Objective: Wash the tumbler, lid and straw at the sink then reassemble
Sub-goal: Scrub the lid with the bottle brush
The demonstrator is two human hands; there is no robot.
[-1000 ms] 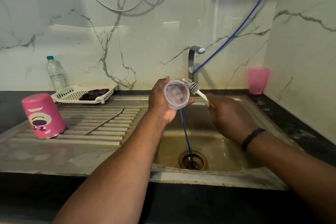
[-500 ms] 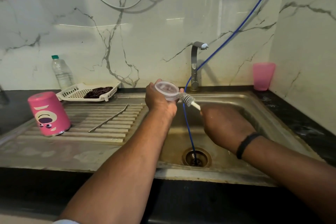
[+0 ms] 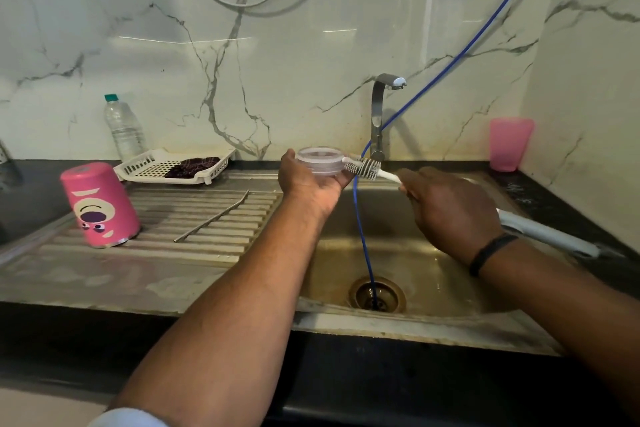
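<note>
Since a second ago the clear lid [image 3: 320, 161] has tipped from facing the camera to lying flat in the left hand [image 3: 311, 184], fingers curled round it above the sink [image 3: 433, 322]. The right hand [image 3: 450, 211] grips one brush [image 3: 363, 168], bristles touching the lid. One pink tumbler [image 3: 100, 206] stands upside down beside one metal straw [image 3: 213, 217]

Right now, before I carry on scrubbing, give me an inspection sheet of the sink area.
Surface: steel sink and ribbed drainboard, stained.
Job's things: pink tumbler upside down on drainboard; metal straw lying beside it; clear lid.
Clutter: water bottle, white tray with dark cloth, pink cup.
Grippers: left hand holds lid; right hand grips bottle brush.
Cables: blue hose into drain; cords on wall.
Surroundings: tap, marble wall.
</note>
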